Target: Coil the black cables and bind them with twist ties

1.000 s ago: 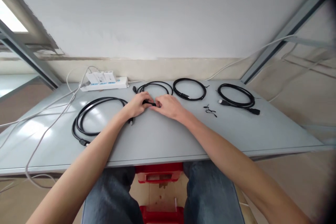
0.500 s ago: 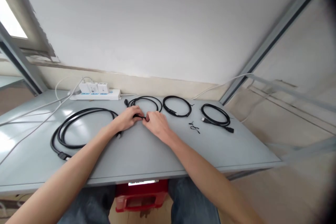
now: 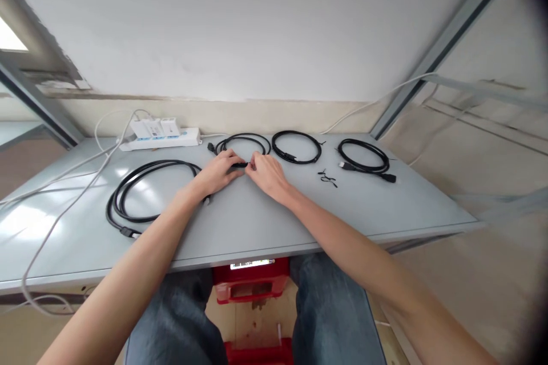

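My left hand (image 3: 219, 170) and my right hand (image 3: 266, 172) meet at the near side of a small coiled black cable (image 3: 242, 139) on the grey table (image 3: 265, 222). Both hands are closed, pinching the cable's bundled strands between their fingertips. A large loose black cable coil (image 3: 145, 188) lies just left of my left hand. Right of my right hand lie two more small black coils, one near (image 3: 296, 147) and one farther (image 3: 365, 155), with a black twist tie (image 3: 327, 178) between them.
A white power strip (image 3: 160, 136) with white plugs sits at the table's back left, its white cords (image 3: 64, 194) trailing off the left edge. A red crate (image 3: 250, 285) stands under the table between my knees. Metal frame posts rise at both back corners.
The view swung and returned. My hands stay together on the same small coil, fingers shifting slightly along it.
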Available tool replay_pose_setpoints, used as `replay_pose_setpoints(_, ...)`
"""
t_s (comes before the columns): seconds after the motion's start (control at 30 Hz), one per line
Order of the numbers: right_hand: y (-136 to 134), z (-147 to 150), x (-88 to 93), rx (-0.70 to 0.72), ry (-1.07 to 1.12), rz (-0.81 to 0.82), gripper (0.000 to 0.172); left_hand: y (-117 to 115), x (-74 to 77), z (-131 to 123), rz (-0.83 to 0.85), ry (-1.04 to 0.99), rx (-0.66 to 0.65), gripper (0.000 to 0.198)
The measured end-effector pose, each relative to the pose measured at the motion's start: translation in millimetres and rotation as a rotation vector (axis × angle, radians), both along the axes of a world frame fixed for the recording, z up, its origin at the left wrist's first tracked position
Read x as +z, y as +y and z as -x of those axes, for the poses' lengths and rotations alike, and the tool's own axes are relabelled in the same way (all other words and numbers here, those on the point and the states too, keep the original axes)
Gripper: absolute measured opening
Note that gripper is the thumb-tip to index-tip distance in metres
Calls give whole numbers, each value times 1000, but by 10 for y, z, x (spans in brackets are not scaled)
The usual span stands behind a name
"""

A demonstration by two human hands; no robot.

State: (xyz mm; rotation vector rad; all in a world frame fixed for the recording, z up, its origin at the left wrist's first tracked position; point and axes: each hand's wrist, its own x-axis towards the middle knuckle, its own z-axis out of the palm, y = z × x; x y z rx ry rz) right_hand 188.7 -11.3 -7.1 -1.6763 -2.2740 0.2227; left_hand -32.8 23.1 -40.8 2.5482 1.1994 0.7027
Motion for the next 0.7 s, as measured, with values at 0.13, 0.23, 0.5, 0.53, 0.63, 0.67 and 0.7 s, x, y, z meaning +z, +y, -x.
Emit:
replay_pose_setpoints(0.13,-17,10,1,-2,35,-54,32,-32,49,-59,-44,24,52,36)
replay_pose_setpoints(0.23,-34,14,3,-13,-22,-53,40,-51,80,-89,-38,44,55,30)
replay_pose_setpoints(0.5,-1,17,-39,-61,55,-20,51,-59,113,-100,-49,-60,28,29)
replay_pose_setpoints(0.53,7,17,-47,-76,62,-25,49,-60,116,-104,-49,-66,22,31)
replay_pose_setpoints(0.63,14,19,-51,-105,74,-33,44,-70,129,-119,-50,-73,14,37)
replay_pose_setpoints(0.67,10,20,-44,-105,75,-32,43,-75,135,-124,-54,-78,15,38)
replay_pose_setpoints(0.7,3,22,-34,-103,74,-31,43,-80,142,-129,-62,-84,17,38)
